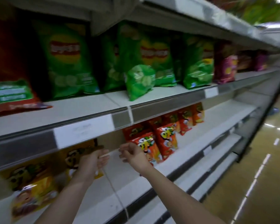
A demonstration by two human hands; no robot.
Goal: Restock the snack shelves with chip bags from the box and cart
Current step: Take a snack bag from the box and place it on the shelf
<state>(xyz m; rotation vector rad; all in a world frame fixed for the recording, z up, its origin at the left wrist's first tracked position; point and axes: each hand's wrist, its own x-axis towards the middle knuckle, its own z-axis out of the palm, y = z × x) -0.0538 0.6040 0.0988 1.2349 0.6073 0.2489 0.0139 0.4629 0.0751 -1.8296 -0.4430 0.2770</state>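
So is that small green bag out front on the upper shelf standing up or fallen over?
Standing, leaning slightly. The small green chip bag rests on its bottom edge near the shelf's front, ahead of the taller green bags.

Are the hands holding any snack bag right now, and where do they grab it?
Left hand touches the yellow bag; blur hides any grip. Right hand holds nothing, fingers loosely spread beside the red bags.

Glossy plastic green bags (68, 62), shiny crinkled red packs (166, 139), matt white shelf (90, 110), paper labels (83, 131), polished floor (265, 175) reflected light.
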